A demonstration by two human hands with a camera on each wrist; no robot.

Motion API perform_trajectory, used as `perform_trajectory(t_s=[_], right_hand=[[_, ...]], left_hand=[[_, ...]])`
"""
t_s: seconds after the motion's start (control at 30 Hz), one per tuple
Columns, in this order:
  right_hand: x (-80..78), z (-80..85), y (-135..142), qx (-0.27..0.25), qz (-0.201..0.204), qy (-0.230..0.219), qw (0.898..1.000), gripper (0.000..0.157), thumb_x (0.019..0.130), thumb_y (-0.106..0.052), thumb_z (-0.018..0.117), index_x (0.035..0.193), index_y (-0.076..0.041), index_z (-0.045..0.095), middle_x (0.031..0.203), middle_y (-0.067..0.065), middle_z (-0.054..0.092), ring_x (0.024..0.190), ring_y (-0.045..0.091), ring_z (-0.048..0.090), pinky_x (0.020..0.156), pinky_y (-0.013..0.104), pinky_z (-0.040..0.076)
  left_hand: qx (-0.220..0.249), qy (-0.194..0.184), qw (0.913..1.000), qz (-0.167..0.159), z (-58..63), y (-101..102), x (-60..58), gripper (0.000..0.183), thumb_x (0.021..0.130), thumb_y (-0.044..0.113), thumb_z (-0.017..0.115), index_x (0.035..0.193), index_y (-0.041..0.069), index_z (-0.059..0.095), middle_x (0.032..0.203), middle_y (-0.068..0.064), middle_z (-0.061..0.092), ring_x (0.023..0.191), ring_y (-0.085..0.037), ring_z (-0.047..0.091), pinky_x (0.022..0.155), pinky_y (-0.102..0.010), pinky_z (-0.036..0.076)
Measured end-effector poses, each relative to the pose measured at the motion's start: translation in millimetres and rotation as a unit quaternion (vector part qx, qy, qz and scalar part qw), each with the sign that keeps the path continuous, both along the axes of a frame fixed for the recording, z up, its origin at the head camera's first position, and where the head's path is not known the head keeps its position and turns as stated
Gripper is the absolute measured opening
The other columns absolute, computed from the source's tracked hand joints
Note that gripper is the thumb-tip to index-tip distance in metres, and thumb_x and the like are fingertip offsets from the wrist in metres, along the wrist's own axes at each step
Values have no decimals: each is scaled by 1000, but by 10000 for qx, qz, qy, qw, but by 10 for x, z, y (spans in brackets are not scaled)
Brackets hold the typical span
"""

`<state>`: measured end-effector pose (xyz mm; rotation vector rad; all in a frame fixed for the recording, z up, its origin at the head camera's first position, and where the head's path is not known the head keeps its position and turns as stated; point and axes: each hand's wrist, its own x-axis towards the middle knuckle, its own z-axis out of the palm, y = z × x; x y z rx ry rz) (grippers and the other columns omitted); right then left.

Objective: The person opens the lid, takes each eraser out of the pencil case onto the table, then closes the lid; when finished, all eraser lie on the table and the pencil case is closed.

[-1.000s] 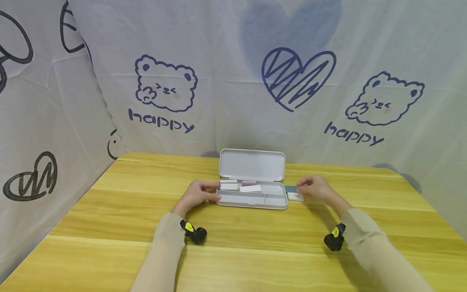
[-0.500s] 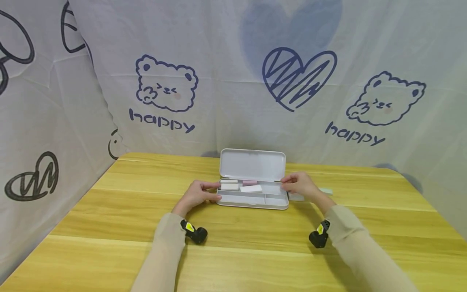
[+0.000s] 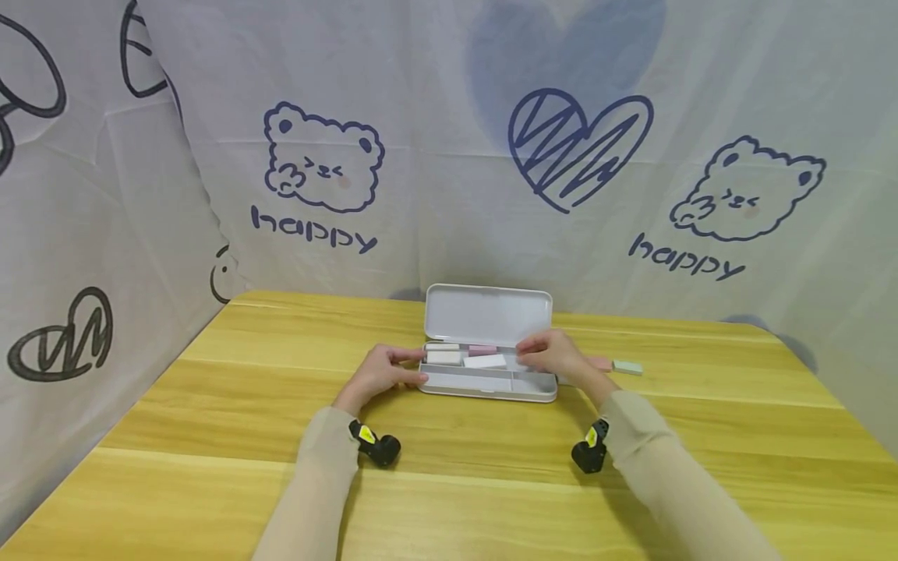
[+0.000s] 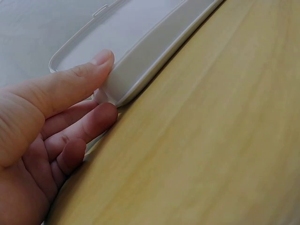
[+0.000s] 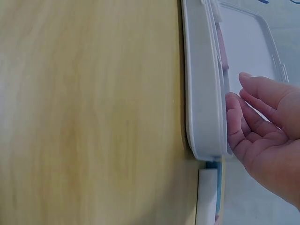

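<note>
A white pencil case [image 3: 463,392] stands on the table with its lid [image 3: 489,313] raised at the back. My left hand [image 3: 375,372] grips its left end, thumb at the front corner; in the left wrist view the thumb [image 4: 82,77] presses the wall. Inside, in the rear compartment, lie white eraser-like blocks [image 3: 485,361] and a pink one [image 3: 482,350]. My right hand [image 3: 557,354] is over the right part of that compartment, thumb and fingers bent towards each other. I cannot tell whether something is between its fingertips.
Right of the case, a pink block [image 3: 599,364] and a pale green block [image 3: 627,368] lie on the wooden table [image 3: 484,475]. The right wrist view shows a white block [image 5: 206,194] beside a teal one [image 5: 218,180] at the case's end. A printed cloth [image 3: 449,195] hangs behind.
My right hand has moved left, from the blocks beside the case to over its rear compartment. The pink and pale green blocks have come out from behind it. My left hand stays put.
</note>
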<state>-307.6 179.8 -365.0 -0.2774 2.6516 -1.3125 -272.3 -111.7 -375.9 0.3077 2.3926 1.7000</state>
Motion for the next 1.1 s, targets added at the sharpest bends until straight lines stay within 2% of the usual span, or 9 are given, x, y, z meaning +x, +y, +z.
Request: perform_trajectory(t_s=[0.17,0.33,0.43,0.7,0.83,0.93,1.0,1.07,1.1], right_hand=[[-3,-17,-66,-25,150,-11,9999,28,81,-5,65,105,8,61,94,15,64,76,15,56,67,29,49],[-8,-58,-86,-363,348,39,9987,29,79,1,64,105,12,58,93,19,64,76,17,59,66,29,49],[-20,-96,-97,-529,485,65,9974,29,77,5,64,103,16,57,93,23,63,80,20,61,68,30,50],[-2,-95,-141,-434,605,123,9971,32,77,4,65,104,17,56,96,25,62,81,20,60,71,31,50],[-59,-173,-131,-519,695,150,9961,33,76,-2,68,104,12,60,98,21,63,86,24,60,73,34,49],[-399,-584,25,-1028,1111,453,9874,29,74,-13,73,101,-2,67,91,10,67,80,16,61,66,27,50],[-626,-849,107,-1012,1159,411,9872,29,75,-15,73,102,-5,67,91,8,67,81,17,61,67,29,49],[-940,-1219,227,-1147,1293,547,9834,28,75,-16,73,101,-7,68,88,7,67,78,16,61,62,26,49],[-1025,-1323,251,-1066,1222,483,9856,30,75,-16,73,102,-6,67,90,8,67,79,17,61,64,28,50]], left_hand=[[58,29,10000,-10,-74,-17,-55,44,74,7,72,114,-3,58,115,-20,56,57,-14,54,52,-24,40],[-44,66,10000,14,-149,-21,-109,44,73,10,74,114,0,60,114,-18,58,58,-14,55,52,-25,41],[-59,95,9999,60,-257,-32,-184,46,71,14,76,113,2,61,113,-15,59,56,-12,54,51,-24,40],[-90,110,9999,70,-265,-26,-191,46,71,14,76,113,3,61,114,-16,58,56,-12,53,52,-25,40],[-68,96,9999,89,-261,-28,-189,45,71,13,76,112,3,62,113,-15,59,56,-12,54,52,-25,41],[-42,80,9999,96,-255,-32,-185,44,71,12,75,112,3,62,113,-15,59,57,-12,54,52,-24,40],[-38,70,9999,100,-254,-35,-184,44,71,12,75,112,3,62,113,-15,59,56,-11,54,52,-24,40],[-41,61,9999,103,-251,-38,-180,45,71,12,75,112,3,62,113,-15,59,56,-11,54,52,-24,40],[-46,51,9999,107,-249,-39,-178,45,71,12,75,112,3,62,113,-15,59,56,-11,54,52,-24,40]])
